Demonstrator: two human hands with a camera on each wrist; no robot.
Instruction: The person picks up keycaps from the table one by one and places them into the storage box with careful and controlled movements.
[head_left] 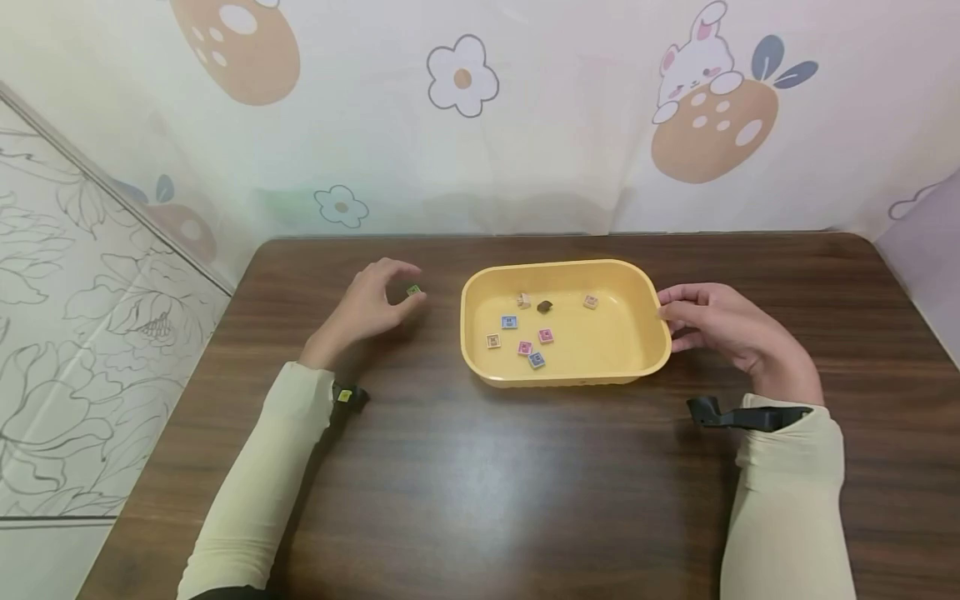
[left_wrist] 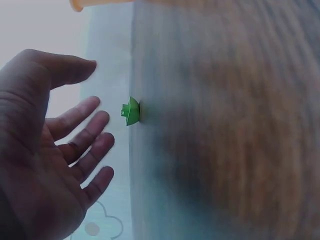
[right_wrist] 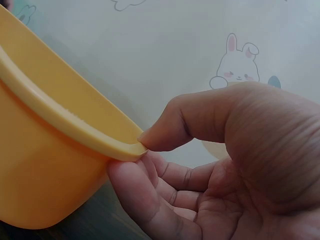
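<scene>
On the dark wooden table lies a small green plastic piece (left_wrist: 131, 112), with a stubby knob on one side in the left wrist view. My left hand (head_left: 369, 302) is around it, thumb and fingers spread apart, with a visible gap to the piece (head_left: 413, 290). To the right stands a yellow plastic basin (head_left: 566, 380). My right hand (head_left: 723, 325) pinches its right rim between thumb and fingers; the right wrist view shows the thumb (right_wrist: 167, 131) over the edge. Inside lie several small pieces, among them a blue one (head_left: 509, 322), a pink one (head_left: 545, 336) and a dark brown one (head_left: 544, 307).
The wooden table (head_left: 450, 500) ends at the back against a wall (head_left: 555, 150) printed with rabbits and flowers. A panel with line-drawn flowers (head_left: 67, 333) borders the left side. Black straps (head_left: 750, 414) sit at both wrists.
</scene>
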